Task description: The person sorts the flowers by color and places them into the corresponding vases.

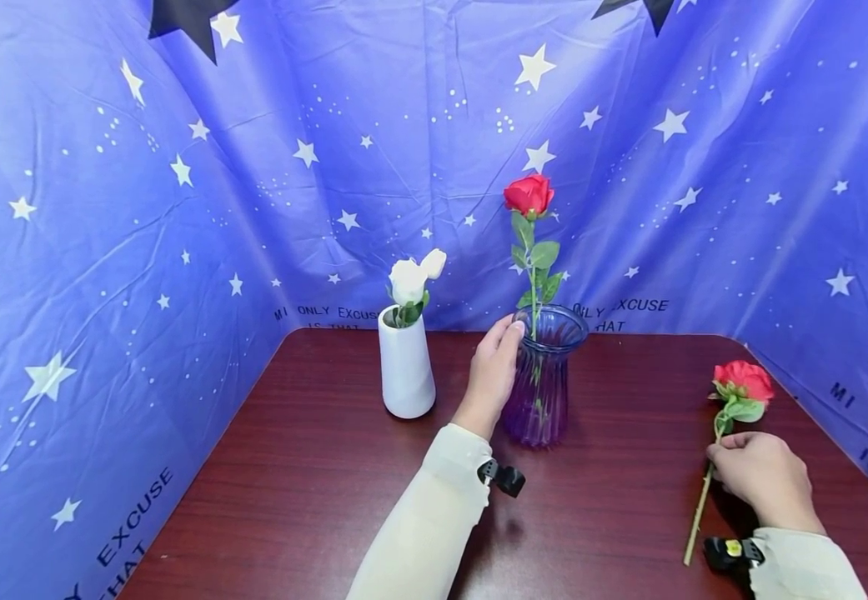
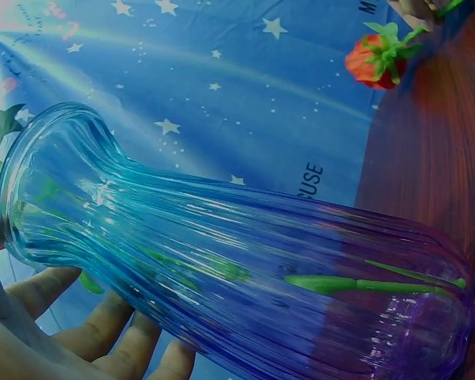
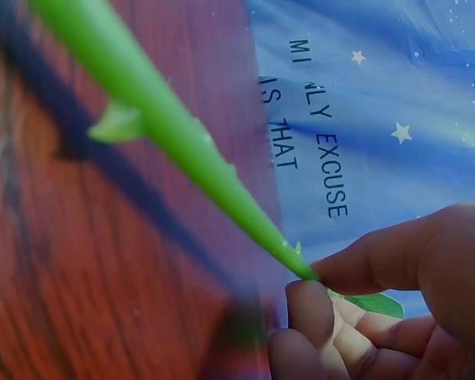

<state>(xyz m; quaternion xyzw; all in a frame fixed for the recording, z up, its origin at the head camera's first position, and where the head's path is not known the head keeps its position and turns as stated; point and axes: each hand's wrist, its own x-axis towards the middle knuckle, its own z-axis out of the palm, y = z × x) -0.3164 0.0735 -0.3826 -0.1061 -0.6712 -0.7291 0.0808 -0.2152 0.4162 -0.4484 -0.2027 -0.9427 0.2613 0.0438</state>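
My left hand (image 1: 490, 375) holds the ribbed blue-purple glass vase (image 1: 542, 400) at its left side, thumb by the rim and fingers (image 2: 103, 328) curved along the glass. A red rose (image 1: 529, 196) stands upright in that vase, its green stem showing through the wall. On the right, my right hand (image 1: 764, 477) pinches the stem of a second red rose (image 1: 745, 381) between thumb and fingers. Its bloom points away from me and the bare stem end slants down toward me. The right wrist view shows the thorned green stem (image 3: 182, 150) above its shadow.
A white vase (image 1: 407, 371) with white flowers (image 1: 409, 282) stands left of the glass vase. Both vases are on a dark red wooden table (image 1: 313, 492). Blue star-printed cloth (image 1: 373, 192) hangs around the table's back and sides.
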